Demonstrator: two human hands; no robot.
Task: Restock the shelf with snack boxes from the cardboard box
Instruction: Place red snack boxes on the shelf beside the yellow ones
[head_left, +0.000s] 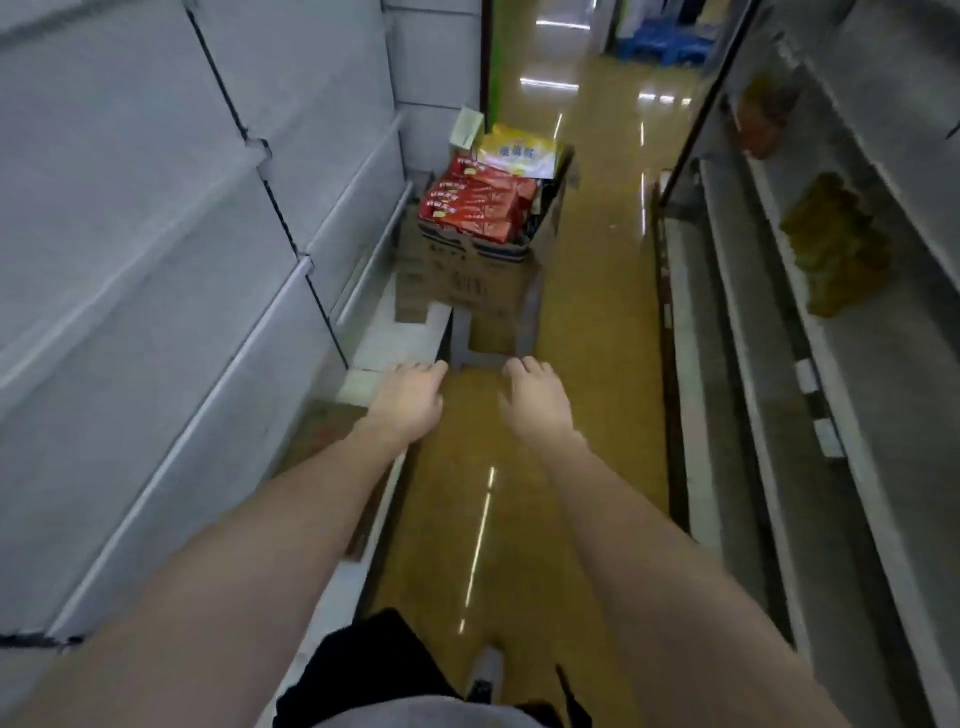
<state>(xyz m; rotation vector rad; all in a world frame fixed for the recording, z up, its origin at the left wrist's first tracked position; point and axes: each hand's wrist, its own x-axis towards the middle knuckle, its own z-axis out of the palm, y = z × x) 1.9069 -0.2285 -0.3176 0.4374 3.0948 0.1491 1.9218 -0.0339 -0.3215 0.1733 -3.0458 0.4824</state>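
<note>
A brown cardboard box (467, 280) stands on the aisle floor ahead, against the foot of the left shelf (156, 234). Several red snack boxes (475, 202) are stacked in its top, with a yellow and white bag (519, 153) behind them. Both my arms stretch forward toward it. My left hand (408, 400) and my right hand (535, 400) hang in the air a short way before the box, backs up, fingers loosely curled downward, holding nothing.
Grey shelving lines both sides of the narrow aisle; the right shelf (779, 364) carries a yellow-brown pack (831, 244) and a reddish one (763, 119). A flat carton (332, 441) lies on the left bottom shelf. The glossy yellow floor (587, 291) runs on past the box. Blue crates (665, 47) sit far back.
</note>
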